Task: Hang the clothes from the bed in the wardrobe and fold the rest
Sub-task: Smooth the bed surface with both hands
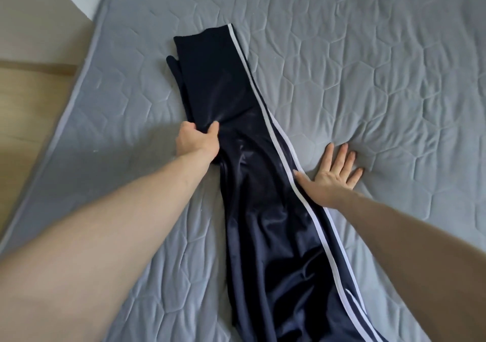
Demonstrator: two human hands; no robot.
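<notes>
The long navy satin-sheen track trousers with twin white side stripes lie stretched along the middle of the grey quilted bed cover, legs stacked one on the other, the far end already turned back on itself into a short dark flap. The left hand sits at the trousers' left edge just below that flap, thumb and fingers pinching a bunch of the slippery cloth. The right hand lies flat on the cover at the trousers' right edge, fingers spread wide, only the thumb side touching the white stripe.

This looks like the folding half of the job — a fold being set partway along the trousers.

The risk is in the cloth itself. It is glossy and slick, catching light in soft ripples, and such fabric tends to slide over itself; if the left hand tugs sideways, the upper leg may creep off the lower one and the stripes will no longer line up. The right hand presses mostly on the cover, not on the trousers, so it anchors little. The cover is soft and puckered in a honeycomb stitch — it could drag and wrinkle under the trousers. The near end of the trousers lies looser and more creased, running out of sight, so any fold could carry those creases in.
</notes>
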